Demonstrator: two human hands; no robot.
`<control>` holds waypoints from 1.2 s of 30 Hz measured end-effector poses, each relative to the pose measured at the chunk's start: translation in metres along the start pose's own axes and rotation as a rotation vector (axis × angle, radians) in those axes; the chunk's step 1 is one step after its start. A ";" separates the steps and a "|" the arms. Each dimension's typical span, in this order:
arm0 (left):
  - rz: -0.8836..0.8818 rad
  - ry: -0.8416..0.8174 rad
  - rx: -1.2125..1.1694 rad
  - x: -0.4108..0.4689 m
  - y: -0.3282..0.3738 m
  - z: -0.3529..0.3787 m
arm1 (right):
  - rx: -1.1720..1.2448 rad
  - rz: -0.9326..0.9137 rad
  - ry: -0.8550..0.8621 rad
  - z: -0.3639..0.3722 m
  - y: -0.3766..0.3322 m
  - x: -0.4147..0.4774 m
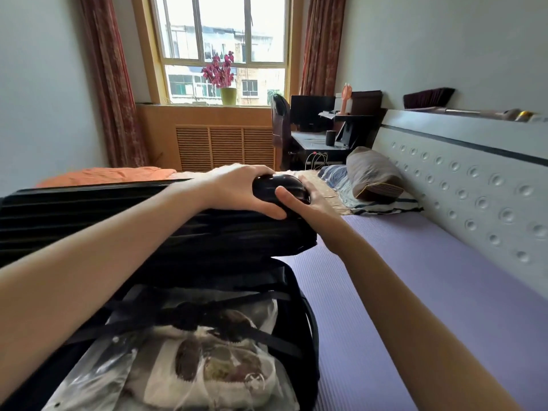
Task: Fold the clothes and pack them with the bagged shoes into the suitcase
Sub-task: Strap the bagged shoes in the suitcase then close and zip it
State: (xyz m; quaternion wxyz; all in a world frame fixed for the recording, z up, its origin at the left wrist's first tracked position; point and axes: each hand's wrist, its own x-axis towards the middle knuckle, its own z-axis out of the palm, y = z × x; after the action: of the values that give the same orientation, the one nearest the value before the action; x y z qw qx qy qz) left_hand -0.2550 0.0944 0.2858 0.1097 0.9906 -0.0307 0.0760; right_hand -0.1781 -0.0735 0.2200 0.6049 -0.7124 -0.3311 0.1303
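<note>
Nearest me, the clear plastic bag of white-and-brown shoes [213, 360] lies strapped in the black ribbed hard-shell suitcase [89, 215] on the purple bed mat [415, 277]; my left hand [237, 188] and right hand [311, 203] both clasp the lid's glossy black rounded corner [275, 183]

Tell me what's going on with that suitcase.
A person grips the rounded black corner piece of the suitcase lid with the left hand and the right hand together. The lid stands partly raised, not shut. Inside the suitcase, the bagged shoes lie in clear plastic under crossed black straps. It all sits on a purple mat.
</note>
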 end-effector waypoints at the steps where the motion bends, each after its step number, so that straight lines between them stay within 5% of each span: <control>1: 0.007 0.008 -0.024 -0.005 0.003 0.003 | -0.003 0.002 0.016 0.002 -0.001 -0.003; 9: -0.001 -0.244 -0.105 -0.055 0.001 0.037 | -0.038 -0.072 0.042 0.018 0.029 -0.078; 17: 0.119 -0.038 0.271 -0.104 0.023 0.100 | -0.095 -0.041 0.051 0.035 0.071 -0.139; 36: 0.225 0.079 0.272 -0.156 0.024 0.161 | -0.193 -0.115 0.097 0.066 0.117 -0.195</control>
State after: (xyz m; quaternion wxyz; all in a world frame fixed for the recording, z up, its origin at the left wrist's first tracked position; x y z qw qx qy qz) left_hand -0.3878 0.0417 0.1113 -0.0332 0.9829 -0.1263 0.1301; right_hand -0.3256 -0.1506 0.0513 0.5554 -0.7526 -0.3526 0.0282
